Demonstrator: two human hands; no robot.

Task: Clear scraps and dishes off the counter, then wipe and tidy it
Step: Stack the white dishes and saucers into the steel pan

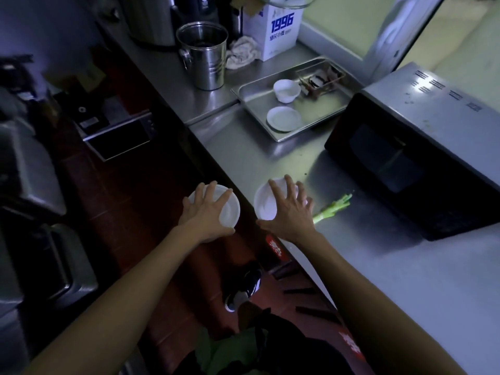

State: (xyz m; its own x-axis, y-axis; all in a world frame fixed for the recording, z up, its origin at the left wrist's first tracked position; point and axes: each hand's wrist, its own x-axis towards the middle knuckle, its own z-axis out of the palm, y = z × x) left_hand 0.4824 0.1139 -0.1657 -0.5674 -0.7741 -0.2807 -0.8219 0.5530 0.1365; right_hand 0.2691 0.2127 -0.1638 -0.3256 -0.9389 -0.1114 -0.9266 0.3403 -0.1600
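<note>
Clearing is underway, not finished. Left hand (207, 212) grips a round white bowl (230, 209) from above, fingers wrapped over its rim, holding it out past the counter edge over the dark floor. Right hand (288, 209) hangs with fingers spread over a second round white bowl (266, 203) that sits near the front edge of the stainless steel counter (270, 163); the dim view makes it hard to tell whether the fingertips already touch it, so the grip looks not yet made.

Left to do, judging by the layout:
- green vegetable stalk scrap (334, 209) lies just beside the right hand, in front of the black-fronted microwave (405, 163).
- shallow steel tray (257, 90) further back holds a small white cup (286, 89) and a white saucer (283, 119).
- wiping not begun; a crumpled pale cloth (242, 54) sits by the steel bucket (203, 55), untouched.
</note>
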